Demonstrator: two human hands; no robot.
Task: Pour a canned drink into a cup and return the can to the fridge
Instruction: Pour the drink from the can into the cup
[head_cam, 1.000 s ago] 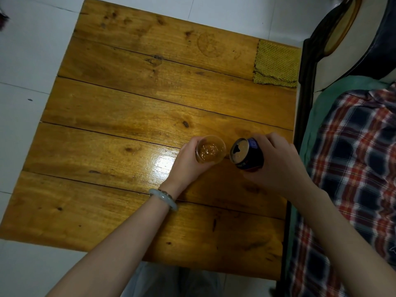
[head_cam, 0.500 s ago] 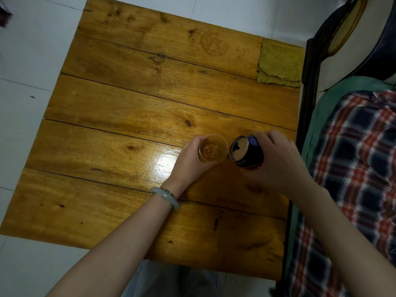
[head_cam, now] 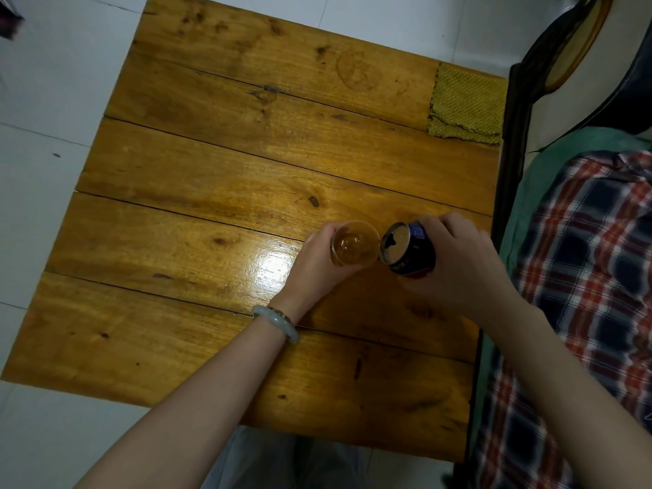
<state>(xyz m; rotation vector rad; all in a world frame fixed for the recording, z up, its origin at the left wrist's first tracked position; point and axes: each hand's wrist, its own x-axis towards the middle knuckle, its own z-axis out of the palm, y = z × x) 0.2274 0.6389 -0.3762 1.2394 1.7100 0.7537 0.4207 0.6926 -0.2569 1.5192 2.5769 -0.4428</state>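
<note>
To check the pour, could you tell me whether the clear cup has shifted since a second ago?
No. The clear cup keeps its place beside the dark knot in the wooden table.

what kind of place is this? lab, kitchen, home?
Probably a room in a home: a plank wooden table on a white tiled floor, dark wood-framed furniture with plaid fabric beside it, and a yellow cloth on the table's far corner.
</note>
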